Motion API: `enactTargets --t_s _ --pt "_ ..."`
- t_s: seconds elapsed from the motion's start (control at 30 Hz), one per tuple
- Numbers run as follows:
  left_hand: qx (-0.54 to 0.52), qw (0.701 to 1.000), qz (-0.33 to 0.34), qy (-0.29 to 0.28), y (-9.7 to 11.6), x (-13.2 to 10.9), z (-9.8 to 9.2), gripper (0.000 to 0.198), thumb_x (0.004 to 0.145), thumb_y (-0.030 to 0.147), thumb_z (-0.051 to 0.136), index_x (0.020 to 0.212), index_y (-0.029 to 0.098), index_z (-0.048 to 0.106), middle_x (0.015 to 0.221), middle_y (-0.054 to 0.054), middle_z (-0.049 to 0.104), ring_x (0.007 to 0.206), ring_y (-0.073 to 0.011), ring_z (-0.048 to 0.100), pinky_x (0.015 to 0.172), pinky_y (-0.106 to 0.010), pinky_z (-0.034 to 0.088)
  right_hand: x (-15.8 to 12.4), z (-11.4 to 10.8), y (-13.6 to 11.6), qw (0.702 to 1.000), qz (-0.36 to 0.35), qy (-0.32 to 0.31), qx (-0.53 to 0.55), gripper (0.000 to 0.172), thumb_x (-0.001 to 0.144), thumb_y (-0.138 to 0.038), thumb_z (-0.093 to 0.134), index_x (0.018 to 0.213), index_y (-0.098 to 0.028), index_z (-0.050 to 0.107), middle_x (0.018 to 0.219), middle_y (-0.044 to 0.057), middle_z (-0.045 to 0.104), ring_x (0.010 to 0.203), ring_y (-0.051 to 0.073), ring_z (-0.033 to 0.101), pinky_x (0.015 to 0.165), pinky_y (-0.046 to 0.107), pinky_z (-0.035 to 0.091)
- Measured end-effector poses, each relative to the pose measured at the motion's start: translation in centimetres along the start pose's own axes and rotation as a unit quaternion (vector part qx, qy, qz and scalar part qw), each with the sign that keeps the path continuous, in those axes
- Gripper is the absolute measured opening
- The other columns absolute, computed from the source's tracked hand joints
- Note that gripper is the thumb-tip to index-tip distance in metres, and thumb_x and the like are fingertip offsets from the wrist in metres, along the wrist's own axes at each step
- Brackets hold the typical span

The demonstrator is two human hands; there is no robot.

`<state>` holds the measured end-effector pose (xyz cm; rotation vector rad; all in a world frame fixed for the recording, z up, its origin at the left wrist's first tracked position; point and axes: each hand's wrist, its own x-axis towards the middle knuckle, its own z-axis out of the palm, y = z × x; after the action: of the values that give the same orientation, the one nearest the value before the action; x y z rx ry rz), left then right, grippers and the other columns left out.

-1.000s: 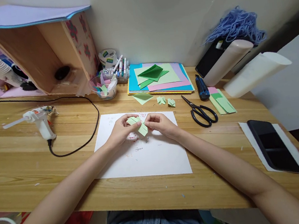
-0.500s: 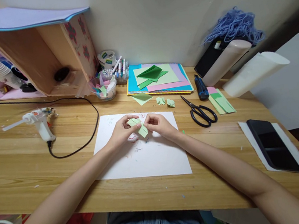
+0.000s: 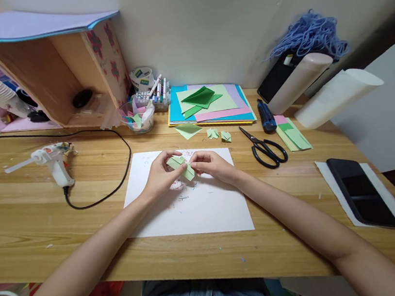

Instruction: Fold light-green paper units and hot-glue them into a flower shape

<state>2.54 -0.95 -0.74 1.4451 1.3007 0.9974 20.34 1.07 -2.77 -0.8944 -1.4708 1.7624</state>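
My left hand (image 3: pixel 160 175) and my right hand (image 3: pixel 211 163) meet over a white sheet (image 3: pixel 191 207) on the wooden desk. Both pinch a small folded light-green paper piece (image 3: pixel 181 166) between thumb and fingers, held just above the sheet. The left fingers grip its left end, the right fingers its lower right end. Two more small folded green pieces (image 3: pixel 219 134) lie beyond the sheet, and a light-green paper scrap (image 3: pixel 188 129) lies to their left.
Black scissors (image 3: pixel 266 149) and a dark utility knife (image 3: pixel 265 115) lie right of the sheet. A coloured paper stack (image 3: pixel 213 102) sits at the back. A glue gun (image 3: pixel 52 161) with its black cord stands at left. A phone (image 3: pixel 361 191) rests at right.
Both hands stay in place on the green piece; the fingers have shifted slightly and the piece has turned a little between them.
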Motion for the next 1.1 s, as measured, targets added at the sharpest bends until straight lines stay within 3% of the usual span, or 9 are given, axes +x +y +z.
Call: enactTargets --t_s 0.13,0.43,0.57,0.7,0.93,1.1 --pt "-0.012 1.0 -0.006 0.0 0.0 0.0 0.0 0.036 0.065 0.035 0.066 0.094 0.016 0.054 0.094 -0.003 0.059 0.048 -0.0047 0.042 0.044 -0.02 0.035 0.2 -0.5 0.1 1.0 0.015 -0.022 0.016 0.024 0.07 -0.037 0.066 0.075 -0.015 0.061 0.067 -0.001 0.055 0.058 0.008 0.047 0.056 0.022 0.037" --pt "-0.019 0.999 0.026 0.012 -0.4 -0.2 0.2 0.035 0.065 0.033 0.067 0.092 0.017 0.051 0.086 -0.002 0.06 0.065 -0.0108 0.055 0.053 -0.021 0.04 -0.1 0.2 -0.2 0.999 -0.005 0.004 -0.034 0.025 0.071 -0.039 0.065 0.069 -0.015 0.06 0.059 -0.001 0.054 0.055 0.009 0.049 0.054 0.022 0.037" --pt "-0.058 0.998 -0.016 -0.004 -0.2 -0.2 0.3 0.04 0.063 0.033 0.069 0.094 0.016 0.05 0.074 0.0 0.06 0.062 -0.012 0.057 0.053 -0.022 0.042 -0.3 0.6 -0.4 0.997 -0.015 0.031 -0.064 0.027 0.07 -0.041 0.066 0.069 -0.015 0.059 0.062 0.0 0.056 0.057 0.01 0.05 0.056 0.023 0.038" --pt "-0.091 0.993 -0.065 -0.043 -0.1 -0.1 0.0 0.046 0.061 0.031 0.071 0.098 0.015 0.05 0.072 0.001 0.061 0.063 -0.0129 0.059 0.058 -0.023 0.045 -0.3 0.6 -0.4 0.997 -0.035 0.021 -0.069 0.025 0.072 -0.038 0.064 0.068 -0.015 0.057 0.064 0.0 0.055 0.059 0.01 0.049 0.057 0.024 0.038" --pt "-0.095 0.991 -0.074 -0.054 0.0 0.4 -0.8 0.049 0.061 0.035 0.071 0.101 0.013 0.053 0.07 0.0 0.059 0.065 -0.0149 0.06 0.058 -0.025 0.046 -0.1 0.6 -0.3 0.998 -0.026 0.02 -0.061 0.022 0.072 -0.033 0.065 0.067 -0.015 0.054 0.063 -0.002 0.051 0.058 0.01 0.048 0.057 0.023 0.038" --pt "-0.135 0.989 -0.051 -0.029 -0.3 0.1 -0.1 0.044 0.062 0.032 0.071 0.097 0.014 0.051 0.073 0.0 0.059 0.065 -0.013 0.059 0.062 -0.026 0.046 -0.1 1.3 -0.4 0.997 -0.036 0.056 -0.039 0.021 0.072 -0.033 0.064 0.071 -0.015 0.053 0.068 -0.002 0.052 0.061 0.009 0.048 0.057 0.022 0.037"
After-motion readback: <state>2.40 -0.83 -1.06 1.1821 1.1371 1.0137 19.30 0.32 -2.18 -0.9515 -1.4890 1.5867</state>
